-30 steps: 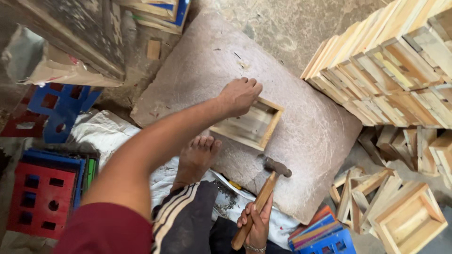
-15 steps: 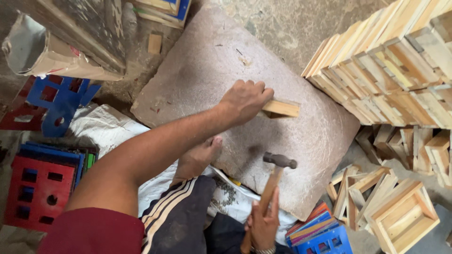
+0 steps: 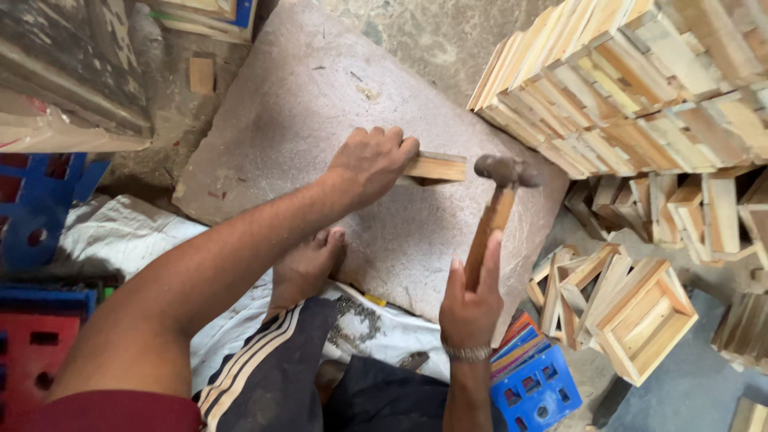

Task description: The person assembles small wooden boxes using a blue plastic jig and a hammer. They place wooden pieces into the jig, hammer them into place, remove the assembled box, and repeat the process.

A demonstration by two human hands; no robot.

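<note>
On the flat stone slab point(image 3: 320, 120), near its right edge, left hand point(image 3: 370, 164) clamps down on a small wooden frame point(image 3: 436, 168) stood on edge, fingers curled over its top, only the right end of the wood showing past the knuckles; right hand point(image 3: 470, 308) is closed round the wooden handle of a hammer point(image 3: 496, 200), gripped low, iron head raised just right of the frame's exposed end, close to it but apart as far as this view shows. Bare foot point(image 3: 304, 268) rests on the slab's lower edge, white sheet point(image 3: 144, 240) under it, a scatter of small nails point(image 3: 352, 316) on the sheet below the slab. Right of the slab, a tall stack of finished wooden frames point(image 3: 624, 88), with loose frames point(image 3: 632, 312) on the ground beneath it; blue plastic crate point(image 3: 536, 392) below the slab's right corner, red crate point(image 3: 32, 360) far left of it. Risk, as a judgement: hammer head sits very near the left fingertips, so a glancing blow could hit them; frame balanced on a thin edge could tip or skid on the smooth stone; thin slats could split if struck off-centre; low grip gives less control over the head
</note>
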